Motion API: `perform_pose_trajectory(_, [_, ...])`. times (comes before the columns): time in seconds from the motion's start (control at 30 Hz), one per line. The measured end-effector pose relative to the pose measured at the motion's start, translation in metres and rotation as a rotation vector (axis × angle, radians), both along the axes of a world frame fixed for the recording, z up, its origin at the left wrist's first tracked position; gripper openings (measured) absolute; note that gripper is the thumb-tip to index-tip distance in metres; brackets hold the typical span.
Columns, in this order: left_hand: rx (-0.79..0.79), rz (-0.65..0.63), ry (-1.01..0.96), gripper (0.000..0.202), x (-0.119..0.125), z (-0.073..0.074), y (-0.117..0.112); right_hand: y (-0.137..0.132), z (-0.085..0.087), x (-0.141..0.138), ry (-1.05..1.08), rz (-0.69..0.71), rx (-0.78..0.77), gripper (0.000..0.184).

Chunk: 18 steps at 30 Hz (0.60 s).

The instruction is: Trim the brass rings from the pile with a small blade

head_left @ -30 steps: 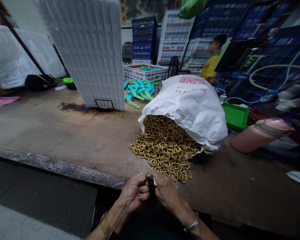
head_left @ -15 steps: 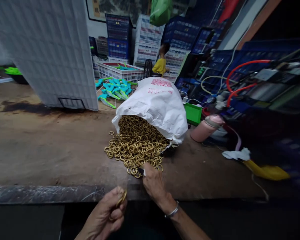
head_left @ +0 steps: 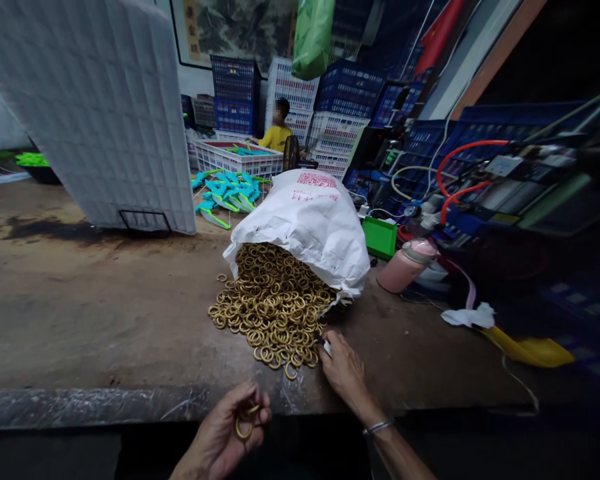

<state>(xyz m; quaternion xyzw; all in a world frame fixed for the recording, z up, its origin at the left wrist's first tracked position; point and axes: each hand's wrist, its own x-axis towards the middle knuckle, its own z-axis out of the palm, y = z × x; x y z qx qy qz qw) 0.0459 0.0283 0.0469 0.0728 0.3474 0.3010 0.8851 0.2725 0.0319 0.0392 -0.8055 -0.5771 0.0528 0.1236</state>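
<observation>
Brass-coloured rings [head_left: 280, 320] spill in a heap from the mouth of a white woven sack [head_left: 305, 220] lying on its side on the table. Near the table's front edge, my left hand [head_left: 230, 427] is closed around a few brass rings [head_left: 243, 427], which show between thumb and fingers. My right hand [head_left: 344, 367] rests at the right side of the heap. In its fingers is a small tool with a dark tip [head_left: 322, 342] and a pale part; its kind is not clear. A loose ring [head_left: 291, 371] lies at the heap's front.
Left stands a grey-white ribbed panel [head_left: 130, 133] on a black wire stand. Behind the sack are turquoise and green plastic pieces [head_left: 227, 193]. To the right are a green tray [head_left: 379, 238], a pink bottle [head_left: 407, 267] and red hoses [head_left: 460, 157]. A person in yellow [head_left: 276, 137] is behind.
My right hand has moved right, from the heap's front to its right side. My left hand has shifted slightly right, its rings now more visible. The person behind appears further left.
</observation>
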Motion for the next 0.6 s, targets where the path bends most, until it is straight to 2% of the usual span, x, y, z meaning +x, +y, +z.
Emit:
perform_pose_trajectory(0.1, [0.015, 0.021, 0.025, 0.016, 0.002, -0.001, -0.001, 0.000, -0.002, 0.000, -0.006, -0.003, 0.025, 0.009])
perform_pose_trajectory(0.2, [0.034, -0.012, 0.032, 0.019, 0.004, 0.002, 0.000, 0.000, -0.006, 0.002, 0.074, -0.018, 0.084, 0.010])
perform_pose_trajectory(0.3, [0.015, -0.033, 0.060, 0.026, 0.006, 0.004, 0.002, -0.001, -0.005, -0.001, 0.290, 0.018, 0.200, 0.007])
perform_pose_trajectory(0.4, [0.033, -0.006, 0.089, 0.033, 0.009, 0.002, 0.003, -0.002, 0.002, -0.018, 0.531, 0.065, 0.287, 0.013])
perform_pose_trajectory(0.6, [0.454, 0.016, 0.276, 0.043, 0.010, -0.011, 0.006, -0.003, 0.013, -0.069, 0.943, 0.078, 0.112, 0.013])
